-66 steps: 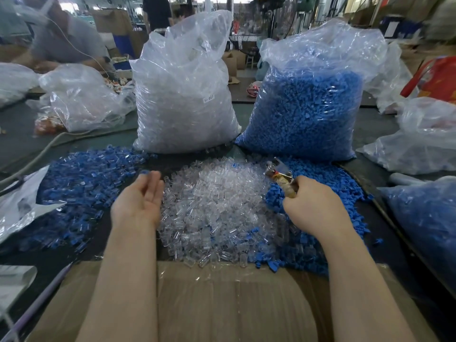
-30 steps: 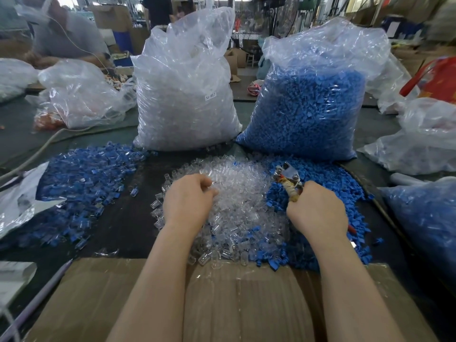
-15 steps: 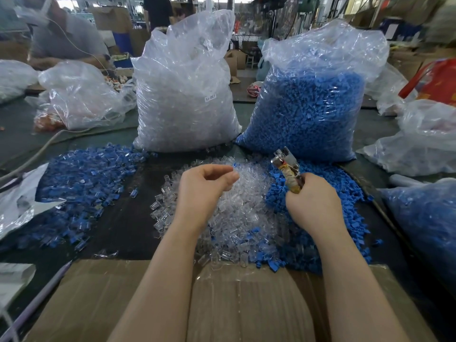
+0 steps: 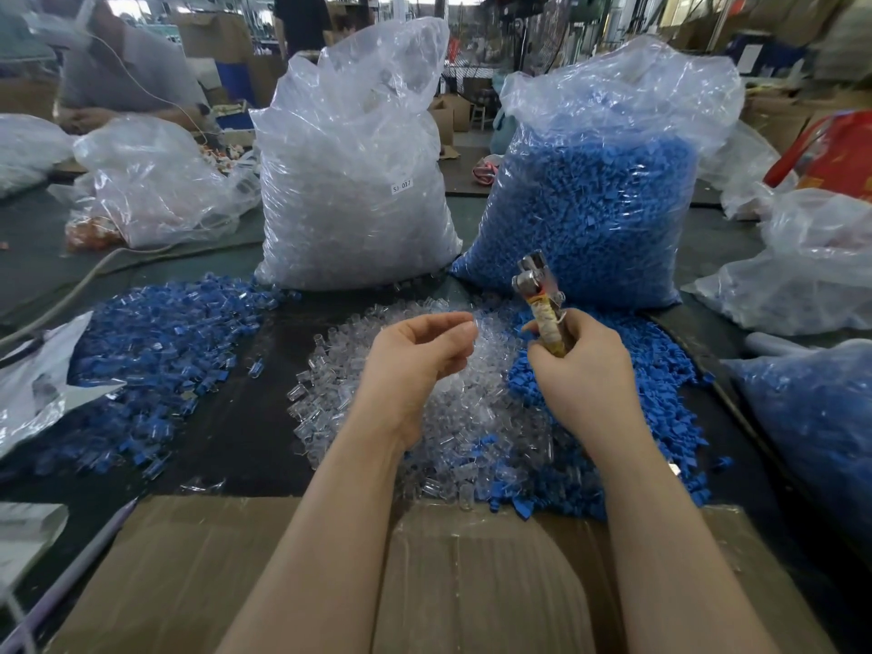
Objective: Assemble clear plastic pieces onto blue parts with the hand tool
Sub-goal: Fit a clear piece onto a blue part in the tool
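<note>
**Ana:** Fingers of the left hand are curled, thumb and forefinger tips brought close as if pinching. They may hold one small clear piece, but against the pile behind I cannot tell for sure.

**Ben:** And the other one?

**Ana:** Its grip is plain: the right hand is wrapped round the tape-bound handle of the metal-headed hand tool, head pointing up and away, just beside the left fingertips.

**Ben:** Where's the stock?

**Ana:** Straight below both hands lies the loose heap of small clear plastic pieces, touching the spread of loose blue plastic parts to its right. Behind stand the tall clear bag of clear pieces and the tall clear bag of blue parts, both full.

**Ben:** So how far along?

**Ana:** Some work looks done: the blue-and-clear pile on the left appears to be joined pairs. Judging by those full bags and loose heaps, far more remains. No blue part shows at the tool head, so I'd say this cycle is only at the pick-up stage.
</note>
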Demonstrator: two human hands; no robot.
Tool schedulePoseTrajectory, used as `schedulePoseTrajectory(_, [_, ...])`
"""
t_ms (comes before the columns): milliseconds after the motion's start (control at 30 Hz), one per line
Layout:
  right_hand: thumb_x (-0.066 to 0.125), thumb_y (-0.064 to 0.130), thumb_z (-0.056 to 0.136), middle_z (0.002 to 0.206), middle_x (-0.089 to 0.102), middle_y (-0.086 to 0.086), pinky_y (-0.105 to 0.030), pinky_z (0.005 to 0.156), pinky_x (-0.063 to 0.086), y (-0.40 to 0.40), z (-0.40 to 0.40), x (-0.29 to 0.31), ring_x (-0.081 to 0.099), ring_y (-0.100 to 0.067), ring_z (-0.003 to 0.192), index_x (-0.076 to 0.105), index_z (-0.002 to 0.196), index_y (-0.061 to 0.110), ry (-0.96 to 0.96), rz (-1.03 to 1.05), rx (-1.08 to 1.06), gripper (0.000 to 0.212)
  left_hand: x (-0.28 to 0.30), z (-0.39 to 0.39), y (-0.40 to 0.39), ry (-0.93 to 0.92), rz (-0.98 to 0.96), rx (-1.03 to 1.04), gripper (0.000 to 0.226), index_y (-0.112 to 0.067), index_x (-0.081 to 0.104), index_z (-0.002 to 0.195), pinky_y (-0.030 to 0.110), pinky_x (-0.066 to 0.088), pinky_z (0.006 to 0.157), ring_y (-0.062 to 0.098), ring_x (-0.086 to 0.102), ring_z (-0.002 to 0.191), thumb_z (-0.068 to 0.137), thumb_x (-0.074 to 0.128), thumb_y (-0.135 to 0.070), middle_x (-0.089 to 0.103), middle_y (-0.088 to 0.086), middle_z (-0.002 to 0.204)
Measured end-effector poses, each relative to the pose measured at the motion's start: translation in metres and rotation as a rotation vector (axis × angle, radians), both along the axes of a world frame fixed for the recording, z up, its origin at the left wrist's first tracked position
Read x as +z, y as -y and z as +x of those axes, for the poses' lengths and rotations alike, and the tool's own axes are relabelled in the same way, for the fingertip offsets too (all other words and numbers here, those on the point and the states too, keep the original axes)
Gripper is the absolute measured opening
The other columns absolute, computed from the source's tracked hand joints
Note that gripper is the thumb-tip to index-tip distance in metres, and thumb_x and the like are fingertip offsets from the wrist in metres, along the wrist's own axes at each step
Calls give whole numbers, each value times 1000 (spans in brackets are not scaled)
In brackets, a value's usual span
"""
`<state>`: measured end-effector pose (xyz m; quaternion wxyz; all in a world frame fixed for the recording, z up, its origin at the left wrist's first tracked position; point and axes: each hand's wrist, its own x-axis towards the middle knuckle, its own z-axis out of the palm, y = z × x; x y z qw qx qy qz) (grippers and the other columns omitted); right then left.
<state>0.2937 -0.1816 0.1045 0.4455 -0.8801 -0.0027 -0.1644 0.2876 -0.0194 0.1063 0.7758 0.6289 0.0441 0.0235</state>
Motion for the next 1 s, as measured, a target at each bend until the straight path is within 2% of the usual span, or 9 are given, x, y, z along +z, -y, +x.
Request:
schedulePoseTrajectory(100, [61, 17, 88, 53, 53, 16, -21, 45, 33, -5, -2, 1, 42, -4, 45, 63, 84, 25, 18, 162, 105, 9, -2, 0, 5, 27, 69, 28, 17, -19, 74, 87, 20, 50, 69, 10, 66, 80, 75, 82, -11, 76, -2, 84])
schedulePoseTrajectory(267, [62, 12, 89, 51, 51, 17, -14, 42, 33, -17, -5, 2, 39, -1, 44, 63, 80, 26, 42, 306, 178, 17, -2, -1, 15, 39, 34, 5, 16, -14, 74, 97, 15, 52, 68, 4, 67, 77, 82, 76, -8, 77, -1, 89])
schedulePoseTrajectory(367, [62, 11, 89, 54, 52, 14, -16, 43, 35, -19, -5, 1, 40, -1, 47, 63, 81, 23, 35, 318, 182, 15, -2, 0, 18, 34, -3, 0, 17, -10, 75, 101, 22, 56, 78, 13, 70, 86, 86, 71, -3, 77, 6, 96])
schedulePoseTrajectory(500, [65, 17, 88, 60, 56, 10, -27, 51, 42, -19, -5, -1, 46, -2, 53, 62, 82, 20, 51, 294, 177, 7, -2, -1, 21, -1, -88, -16, 20, -6, 74, 104, 39, 55, 96, 28, 69, 105, 88, 65, 3, 76, 9, 101])
schedulePoseTrajectory(600, [67, 22, 89, 60, 58, 16, -15, 50, 41, -20, -4, -1, 51, 0, 55, 62, 80, 22, 70, 298, 168, 10, -2, -1, 21, -32, -163, -64, 21, -6, 73, 106, 41, 53, 100, 27, 70, 105, 88, 65, 1, 76, 11, 103])
schedulePoseTrajectory(667, [67, 21, 90, 63, 60, 16, -13, 53, 42, -19, -3, -1, 54, 0, 58, 62, 79, 24, 78, 306, 155, 12, -3, -2, 22, -60, -230, -86, 21, -8, 73, 105, 38, 55, 96, 21, 73, 97, 87, 66, -1, 76, 10, 102])
schedulePoseTrajectory(800, [66, 18, 91, 62, 61, 16, -11, 51, 41, -18, -3, -1, 53, 2, 56, 63, 79, 24, 87, 340, 133, 14, -4, -1, 21, -121, -371, -90, 16, -6, 72, 98, 23, 60, 74, 13, 74, 79, 86, 65, 1, 77, 8, 90])
schedulePoseTrajectory(900, [64, 14, 92, 55, 56, 20, -11, 45, 36, -17, -3, 0, 46, 3, 46, 61, 80, 23, 84, 347, 141, 15, -3, -2, 19, -154, -395, -83, 22, -3, 72, 100, 23, 60, 77, 16, 74, 83, 83, 64, 9, 76, 12, 95])
schedulePoseTrajectory(1000, [65, 15, 92, 58, 58, 19, -13, 45, 37, -17, -3, 0, 45, 1, 47, 61, 80, 24, 93, 312, 135, 15, -1, -2, 19, -166, -393, -53, 23, -5, 73, 97, 23, 60, 74, 16, 74, 82, 82, 65, 11, 76, 12, 94])
